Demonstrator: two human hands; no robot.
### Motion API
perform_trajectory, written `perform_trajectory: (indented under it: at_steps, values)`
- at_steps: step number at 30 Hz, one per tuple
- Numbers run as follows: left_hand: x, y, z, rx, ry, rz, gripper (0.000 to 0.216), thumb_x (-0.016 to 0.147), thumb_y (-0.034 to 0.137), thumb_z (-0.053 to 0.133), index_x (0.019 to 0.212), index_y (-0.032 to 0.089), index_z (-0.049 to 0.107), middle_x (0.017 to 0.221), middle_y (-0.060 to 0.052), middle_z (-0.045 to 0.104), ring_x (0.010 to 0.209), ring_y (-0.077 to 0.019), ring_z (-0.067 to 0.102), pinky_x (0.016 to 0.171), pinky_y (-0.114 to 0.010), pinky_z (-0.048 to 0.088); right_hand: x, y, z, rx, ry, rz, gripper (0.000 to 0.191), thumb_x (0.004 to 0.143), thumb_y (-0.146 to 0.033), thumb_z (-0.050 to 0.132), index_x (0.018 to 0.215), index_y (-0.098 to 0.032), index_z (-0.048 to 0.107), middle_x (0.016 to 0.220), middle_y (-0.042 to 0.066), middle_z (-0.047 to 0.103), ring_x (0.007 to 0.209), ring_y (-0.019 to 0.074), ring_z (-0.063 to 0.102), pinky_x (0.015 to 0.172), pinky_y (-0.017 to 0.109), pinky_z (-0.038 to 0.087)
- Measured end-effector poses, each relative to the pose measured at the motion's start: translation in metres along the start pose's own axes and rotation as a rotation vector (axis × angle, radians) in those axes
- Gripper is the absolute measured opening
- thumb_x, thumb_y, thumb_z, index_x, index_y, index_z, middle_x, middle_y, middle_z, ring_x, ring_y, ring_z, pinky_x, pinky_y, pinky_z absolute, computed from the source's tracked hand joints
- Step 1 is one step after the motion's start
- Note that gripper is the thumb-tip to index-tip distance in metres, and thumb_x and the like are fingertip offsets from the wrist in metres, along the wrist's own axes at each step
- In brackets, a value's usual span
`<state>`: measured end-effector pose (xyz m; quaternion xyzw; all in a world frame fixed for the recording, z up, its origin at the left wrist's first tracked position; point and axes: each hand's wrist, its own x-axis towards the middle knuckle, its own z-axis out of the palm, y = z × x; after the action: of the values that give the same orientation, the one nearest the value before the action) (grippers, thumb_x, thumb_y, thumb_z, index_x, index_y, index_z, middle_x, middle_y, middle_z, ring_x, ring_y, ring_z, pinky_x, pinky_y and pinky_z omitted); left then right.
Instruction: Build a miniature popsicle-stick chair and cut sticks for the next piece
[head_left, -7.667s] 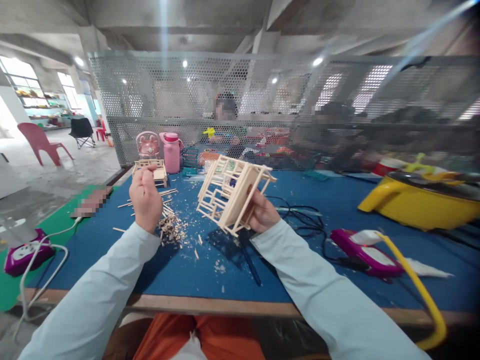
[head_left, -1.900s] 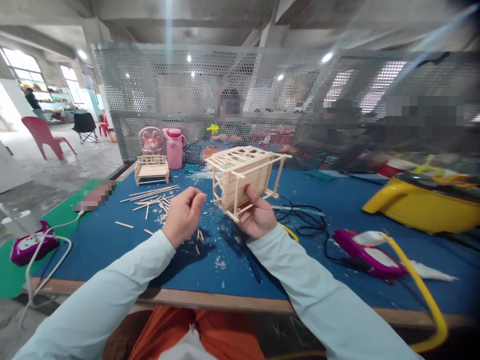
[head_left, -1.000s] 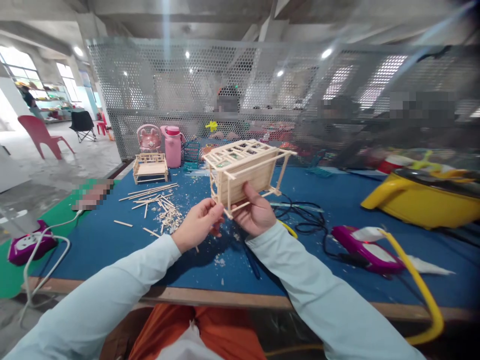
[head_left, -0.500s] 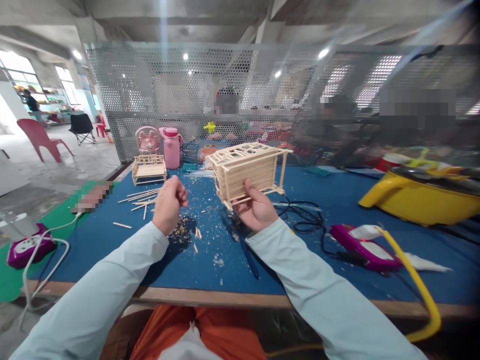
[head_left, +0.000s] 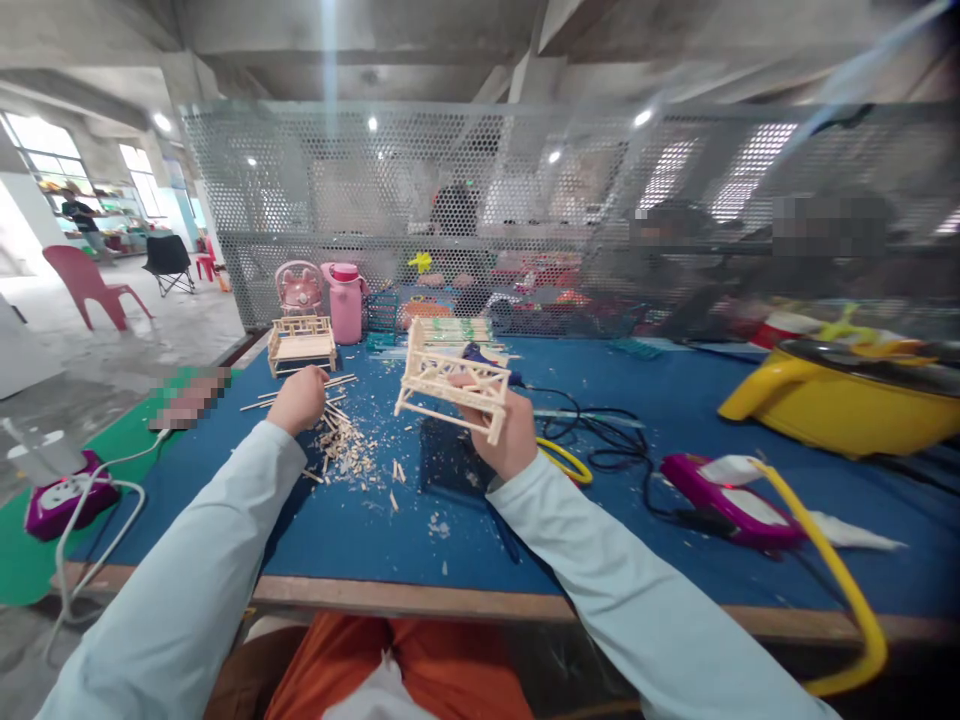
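Observation:
My right hand [head_left: 510, 430] grips a small bench built of pale wooden sticks [head_left: 450, 385], raised above the table and tilted. Its fingers are partly hidden by the bench. Behind the bench, a dark blue object [head_left: 474, 352] is mostly covered, so its kind is unclear. My left hand [head_left: 297, 400] is down at the loose wooden sticks [head_left: 341, 381], fingers curled together; whatever they pinch is hidden. Close to that hand lies a heap of short stick offcuts [head_left: 349, 450]. A second small stick bench [head_left: 302, 346] stands upright farther back on the left.
A pink bottle [head_left: 345, 305] stands before a perforated metal screen [head_left: 285, 190]. On the right are black cables [head_left: 615, 430], a purple power strip [head_left: 731, 500] and a yellow electric pan [head_left: 840, 400]. Another purple socket [head_left: 71, 500] sits at the left edge.
My left hand has moved left and down to the loose sticks. My right hand has turned the bench and lowered it slightly, so its open stick frame now faces me.

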<state>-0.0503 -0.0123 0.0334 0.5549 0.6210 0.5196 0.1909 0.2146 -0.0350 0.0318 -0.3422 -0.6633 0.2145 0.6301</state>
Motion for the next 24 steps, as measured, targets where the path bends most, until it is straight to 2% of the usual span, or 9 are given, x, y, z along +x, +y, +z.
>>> perform_trajectory:
  at_steps: [2, 4, 7, 10, 12, 14, 17, 20, 24]
  values:
    - [-0.009, 0.0, 0.002, 0.224, -0.008, 0.018, 0.028, 0.063, 0.008, 0.051, 0.089, 0.013, 0.062, 0.087, -0.018, 0.063, 0.096, -0.032, 0.056, 0.087, -0.047, 0.037, -0.001, -0.002, -0.002, -0.126, -0.034, -0.087, 0.012, 0.062, -0.032, 0.069, 0.069, -0.022, 0.067, 0.083, 0.006, 0.07, 0.09, 0.0266, 0.062, 0.09, 0.043, 0.044]
    - [-0.017, 0.004, 0.001, 0.559, 0.046, 0.074, 0.047, 0.064, 0.011, 0.053, 0.111, 0.016, 0.056, 0.117, -0.023, 0.054, 0.116, -0.0392, 0.042, 0.088, -0.057, 0.032, -0.001, -0.003, -0.003, -0.276, -0.065, -0.202, 0.015, 0.07, -0.036, 0.063, 0.073, -0.022, 0.067, 0.083, 0.007, 0.07, 0.087, 0.025, 0.063, 0.084, 0.04, 0.047]
    - [-0.025, 0.017, 0.0, 0.869, 0.082, 0.148, 0.031, 0.075, 0.029, 0.05, 0.101, 0.018, 0.063, 0.121, -0.022, 0.052, 0.121, -0.0417, 0.036, 0.087, -0.061, 0.032, -0.001, -0.003, -0.004, -0.407, -0.076, -0.32, 0.018, 0.078, -0.034, 0.053, 0.08, -0.022, 0.067, 0.085, 0.007, 0.069, 0.083, 0.0216, 0.064, 0.075, 0.034, 0.049]
    - [-0.029, 0.029, 0.002, 0.817, 0.023, 0.186, 0.034, 0.084, 0.031, 0.037, 0.1, 0.017, 0.063, 0.097, -0.019, 0.064, 0.102, -0.0354, 0.055, 0.084, -0.056, 0.038, -0.001, -0.002, -0.004, -0.475, -0.058, -0.377, 0.019, 0.079, -0.027, 0.05, 0.085, -0.022, 0.067, 0.089, 0.006, 0.069, 0.086, 0.0202, 0.063, 0.076, 0.032, 0.049]
    - [-0.033, 0.035, 0.005, 0.767, 0.114, 0.272, 0.039, 0.082, 0.023, 0.041, 0.12, 0.02, 0.052, 0.114, -0.019, 0.058, 0.11, -0.0351, 0.05, 0.089, -0.059, 0.033, -0.001, -0.001, -0.004, -0.504, -0.06, -0.408, 0.02, 0.079, -0.022, 0.049, 0.088, -0.022, 0.067, 0.094, 0.007, 0.069, 0.09, 0.0199, 0.062, 0.08, 0.032, 0.048]
    - [-0.039, 0.039, 0.01, 0.703, 0.248, 0.397, 0.047, 0.08, 0.023, 0.047, 0.126, 0.024, 0.044, 0.135, -0.016, 0.041, 0.124, -0.0362, 0.035, 0.095, -0.063, 0.023, -0.002, -0.001, -0.003, -0.525, -0.067, -0.429, 0.022, 0.079, -0.019, 0.048, 0.09, -0.022, 0.067, 0.096, 0.007, 0.069, 0.092, 0.0196, 0.061, 0.082, 0.033, 0.047]
    - [-0.054, 0.048, 0.016, 0.506, 0.325, 0.641, 0.031, 0.081, 0.034, 0.049, 0.107, 0.022, 0.059, 0.14, -0.012, 0.035, 0.13, -0.0319, 0.025, 0.102, -0.057, 0.018, -0.003, 0.0, -0.001, -0.556, -0.086, -0.434, 0.022, 0.08, -0.021, 0.047, 0.089, -0.022, 0.067, 0.096, 0.006, 0.069, 0.091, 0.019, 0.061, 0.082, 0.033, 0.047]
    - [-0.071, 0.057, 0.023, 0.357, 0.281, 0.877, 0.023, 0.078, 0.041, 0.053, 0.081, 0.022, 0.065, 0.136, -0.007, 0.041, 0.13, -0.0285, 0.026, 0.105, -0.051, 0.016, -0.004, 0.001, 0.002, -0.592, -0.096, -0.435, 0.021, 0.08, -0.02, 0.048, 0.089, -0.02, 0.067, 0.094, 0.007, 0.069, 0.091, 0.019, 0.061, 0.082, 0.033, 0.047]
    - [-0.083, 0.062, 0.033, 0.366, 0.217, 0.894, 0.024, 0.077, 0.044, 0.055, 0.084, 0.024, 0.068, 0.139, -0.006, 0.037, 0.131, -0.0305, 0.023, 0.104, -0.054, 0.015, -0.006, 0.0, 0.005, -0.628, -0.091, -0.454, 0.021, 0.078, -0.018, 0.049, 0.091, -0.019, 0.066, 0.095, 0.007, 0.069, 0.094, 0.0194, 0.06, 0.085, 0.033, 0.046]
